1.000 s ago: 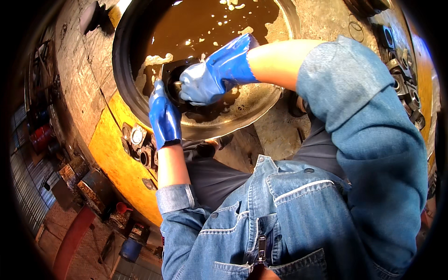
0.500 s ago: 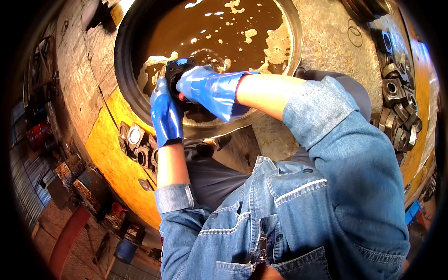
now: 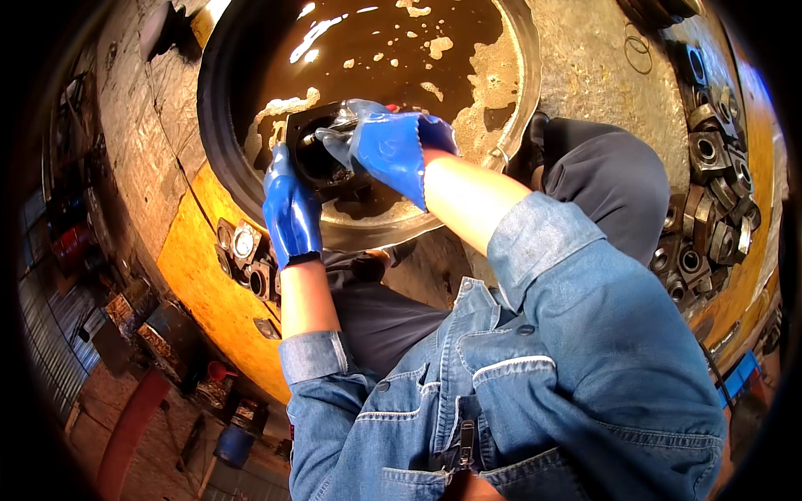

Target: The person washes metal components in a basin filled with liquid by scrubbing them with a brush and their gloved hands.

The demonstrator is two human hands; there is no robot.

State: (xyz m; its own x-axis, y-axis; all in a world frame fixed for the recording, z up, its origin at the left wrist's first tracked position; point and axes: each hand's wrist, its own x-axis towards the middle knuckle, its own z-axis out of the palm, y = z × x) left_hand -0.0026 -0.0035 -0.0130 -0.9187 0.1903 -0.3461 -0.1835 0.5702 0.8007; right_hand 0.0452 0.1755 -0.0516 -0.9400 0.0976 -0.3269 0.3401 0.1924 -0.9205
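My left hand [image 3: 291, 209], in a blue rubber glove, grips the left side of a wet, black metal housing [image 3: 294, 132] with a large round bore. The housing is tilted over a round basin [image 3: 219, 125] of brown, foamy liquid, near its front edge. Close against the bore is my right hand [image 3: 386, 154], also blue-gloved, its fingers curled at the opening. A small red end [image 3: 393, 108] shows beside that hand; the rest of whatever it belongs to is hidden by the glove.
Several greasy metal parts [image 3: 253, 265] lie on a yellow board [image 3: 221, 309] to the left of the basin. A larger heap of block-shaped parts [image 3: 710, 204] is at the right. Two thin rings [image 3: 638, 55] lie on the floor at the upper right.
My right hand has turned and shifted slightly right, uncovering the bore. The red end has gone from below that hand to above it. My left hand keeps its hold on the housing.
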